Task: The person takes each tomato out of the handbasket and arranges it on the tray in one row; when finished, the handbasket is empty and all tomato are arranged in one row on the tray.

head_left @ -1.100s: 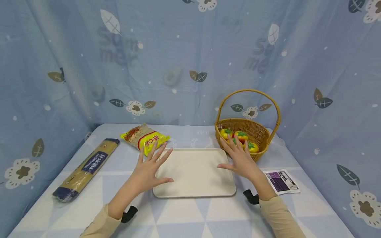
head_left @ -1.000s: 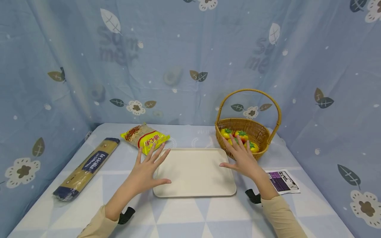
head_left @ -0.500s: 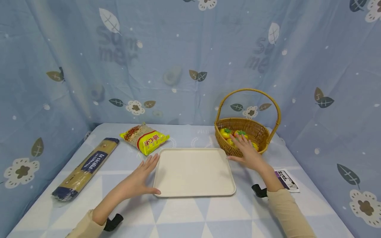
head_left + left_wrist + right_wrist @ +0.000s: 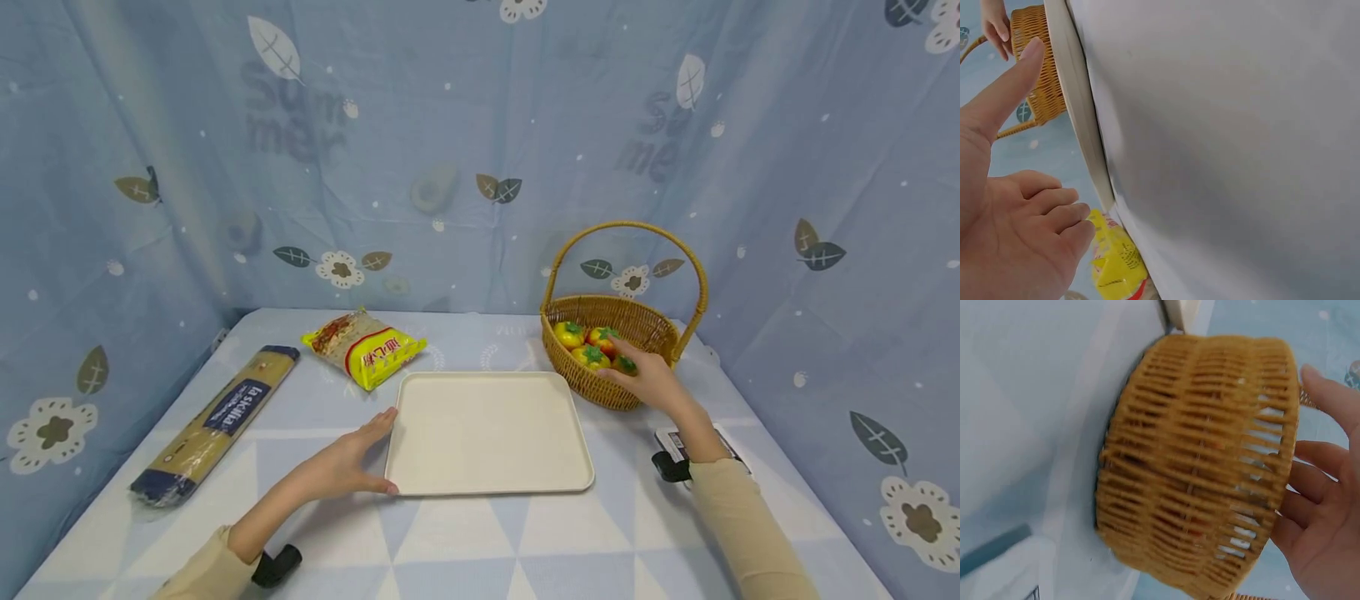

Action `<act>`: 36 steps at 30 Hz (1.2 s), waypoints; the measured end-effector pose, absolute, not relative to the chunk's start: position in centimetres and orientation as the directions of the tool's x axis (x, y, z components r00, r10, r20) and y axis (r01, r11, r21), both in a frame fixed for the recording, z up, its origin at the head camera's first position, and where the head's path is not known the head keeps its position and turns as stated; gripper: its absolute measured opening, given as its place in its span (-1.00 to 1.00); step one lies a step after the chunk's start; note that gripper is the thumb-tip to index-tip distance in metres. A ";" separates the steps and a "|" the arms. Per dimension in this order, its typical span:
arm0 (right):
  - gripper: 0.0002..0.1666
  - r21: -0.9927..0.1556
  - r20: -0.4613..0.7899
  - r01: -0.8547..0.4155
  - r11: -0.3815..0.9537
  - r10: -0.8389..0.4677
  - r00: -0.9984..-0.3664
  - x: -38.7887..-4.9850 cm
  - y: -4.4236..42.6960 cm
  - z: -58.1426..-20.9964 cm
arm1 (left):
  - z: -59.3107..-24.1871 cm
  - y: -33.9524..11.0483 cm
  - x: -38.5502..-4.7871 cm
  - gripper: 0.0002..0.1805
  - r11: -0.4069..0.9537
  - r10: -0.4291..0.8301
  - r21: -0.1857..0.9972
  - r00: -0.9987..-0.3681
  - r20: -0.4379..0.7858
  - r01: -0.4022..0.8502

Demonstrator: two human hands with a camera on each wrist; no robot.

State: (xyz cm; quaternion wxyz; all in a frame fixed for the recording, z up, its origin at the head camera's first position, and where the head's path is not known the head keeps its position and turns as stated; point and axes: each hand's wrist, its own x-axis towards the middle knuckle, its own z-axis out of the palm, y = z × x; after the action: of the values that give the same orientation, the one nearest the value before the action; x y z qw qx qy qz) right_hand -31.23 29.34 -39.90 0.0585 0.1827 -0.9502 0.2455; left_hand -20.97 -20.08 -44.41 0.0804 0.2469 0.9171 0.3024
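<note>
Head: right hand [image 4: 656, 385] over basket [image 4: 633, 313]

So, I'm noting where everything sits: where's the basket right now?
In the head view, the basket stands on the right, just beyond the tray's far right corner, with the right hand over its near rim.

Free room lies above the tray [image 4: 489, 433], while a tall handle [image 4: 625, 224] arches over the wicker basket [image 4: 579, 382].
</note>
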 end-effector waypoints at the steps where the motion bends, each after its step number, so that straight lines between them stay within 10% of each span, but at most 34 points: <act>1: -0.11 -0.435 0.203 -0.375 0.819 -0.316 -0.927 -31.4 29.6 -39.9 | -44.4 -20.1 -21.0 0.25 0.694 0.501 0.597 -0.865 0.000 0.402; 36: -0.35 -0.367 -0.005 -0.251 0.896 -0.271 -0.962 -33.9 32.3 -39.1 | -44.5 -19.8 -21.2 0.19 0.696 0.508 0.611 -0.860 -0.048 0.377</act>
State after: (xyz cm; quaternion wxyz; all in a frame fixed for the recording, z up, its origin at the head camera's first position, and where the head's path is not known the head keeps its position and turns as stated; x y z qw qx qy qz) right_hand -33.90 32.31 -39.05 -0.0282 0.1341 -0.9732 0.1845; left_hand -21.21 -19.83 -44.51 0.1073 0.2420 0.9145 0.3059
